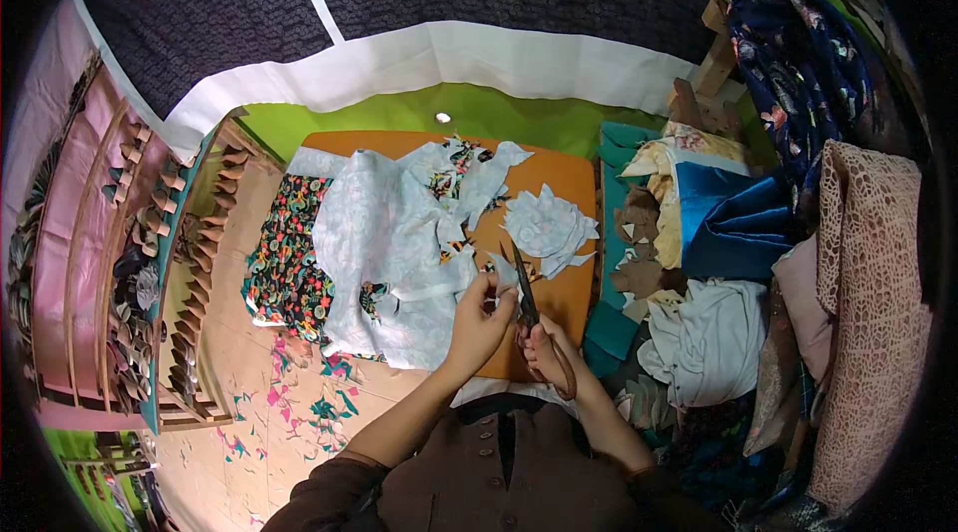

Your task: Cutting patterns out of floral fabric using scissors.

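My right hand (545,346) grips a pair of scissors (525,294) by brown handles, the dark blades pointing away from me and looking slightly parted. Beside the blades, my left hand (483,316) pinches a small pale scrap of fabric (503,270). A large printed fabric (369,223) covers the left of the orange table (567,168), mostly with its pale reverse side up. Its black floral face (291,251) shows at the left, where it hangs over the edge. Beyond the scissors lies a stack of pale cut fabric pieces (548,230).
Colourful fabric snippets (324,412) litter the floor at the left. Shelves with rows of shoe lasts (205,267) stand farther left. At my right are heaped cloths, including a white one (714,342), a blue satin one (728,223) and a pink lacy one (868,332).
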Available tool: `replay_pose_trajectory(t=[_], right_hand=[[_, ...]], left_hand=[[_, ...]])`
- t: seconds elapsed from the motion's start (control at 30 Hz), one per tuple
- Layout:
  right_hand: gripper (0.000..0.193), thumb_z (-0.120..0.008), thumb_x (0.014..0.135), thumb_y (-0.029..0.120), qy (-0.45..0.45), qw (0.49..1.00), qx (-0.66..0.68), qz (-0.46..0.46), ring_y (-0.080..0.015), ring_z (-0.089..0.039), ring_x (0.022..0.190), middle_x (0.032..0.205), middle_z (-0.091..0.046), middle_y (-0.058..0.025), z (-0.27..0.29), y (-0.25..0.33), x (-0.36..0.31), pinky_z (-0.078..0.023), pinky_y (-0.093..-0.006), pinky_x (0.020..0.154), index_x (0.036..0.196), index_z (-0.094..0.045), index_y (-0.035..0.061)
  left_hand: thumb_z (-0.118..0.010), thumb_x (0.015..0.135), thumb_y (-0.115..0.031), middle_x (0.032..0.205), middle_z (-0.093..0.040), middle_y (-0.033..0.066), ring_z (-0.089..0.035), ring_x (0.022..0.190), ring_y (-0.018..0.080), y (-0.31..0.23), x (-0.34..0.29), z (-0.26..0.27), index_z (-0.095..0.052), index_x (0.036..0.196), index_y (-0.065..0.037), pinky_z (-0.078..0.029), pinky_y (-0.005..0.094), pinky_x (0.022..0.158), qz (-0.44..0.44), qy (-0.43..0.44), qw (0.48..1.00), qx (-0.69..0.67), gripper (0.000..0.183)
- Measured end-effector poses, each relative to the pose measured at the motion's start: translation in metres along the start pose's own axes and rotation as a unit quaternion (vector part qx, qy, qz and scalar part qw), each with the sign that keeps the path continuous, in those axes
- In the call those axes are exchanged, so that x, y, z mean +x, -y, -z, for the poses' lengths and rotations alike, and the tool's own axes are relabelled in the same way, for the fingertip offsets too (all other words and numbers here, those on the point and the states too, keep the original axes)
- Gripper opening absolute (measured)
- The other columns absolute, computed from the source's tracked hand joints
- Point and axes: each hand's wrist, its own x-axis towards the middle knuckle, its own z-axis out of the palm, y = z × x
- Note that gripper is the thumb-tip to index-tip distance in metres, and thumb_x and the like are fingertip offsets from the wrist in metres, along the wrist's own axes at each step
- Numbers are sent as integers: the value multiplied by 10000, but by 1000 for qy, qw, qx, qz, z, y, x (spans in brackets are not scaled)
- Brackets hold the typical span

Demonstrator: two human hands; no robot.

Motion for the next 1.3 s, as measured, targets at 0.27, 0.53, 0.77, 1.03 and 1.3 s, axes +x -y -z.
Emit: replay_pose_trajectory(t=[0.27,0.53,0.77,1.03,1.3], right_hand=[[549,-393,743,622,17,995,44,-90,-8,-306,505,643,-327,48,2,-3,2,-256,-147,420,826,-390,79],[606,-366,719,665,41,992,99,-65,-32,-276,527,670,-323,38,-5,4,-8,-261,-161,444,846,-387,72],[627,-346,711,682,49,988,134,-63,-37,-279,559,682,-311,39,-4,6,-7,-268,-168,466,863,-378,74],[617,-390,702,679,55,989,122,-62,-24,-257,539,686,-312,37,-2,5,-10,-239,-150,450,842,-368,78],[597,-414,707,661,49,989,115,-78,-10,-241,519,664,-309,40,-2,10,-10,-213,-141,431,838,-374,80]], left_hand=[[-487,846,-181,610,-396,-8,-333,539,47,10,1,-1,-435,816,-31,-288,207,463,-23,-42,998,41,162],[-503,839,-236,540,-339,20,-293,502,72,0,0,-4,-444,795,-17,-269,246,444,-32,-65,996,55,231],[-518,832,-180,584,-393,-38,-330,532,37,-4,-5,-6,-476,757,-33,-271,195,471,4,-44,997,-61,170],[-537,815,-148,572,-302,-35,-278,540,44,3,-5,-3,-369,647,-23,-237,208,465,0,-66,996,-60,268],[-543,803,-134,568,-271,-35,-268,535,41,-4,-6,-3,-334,641,-37,-227,213,449,5,-63,998,-25,281]])
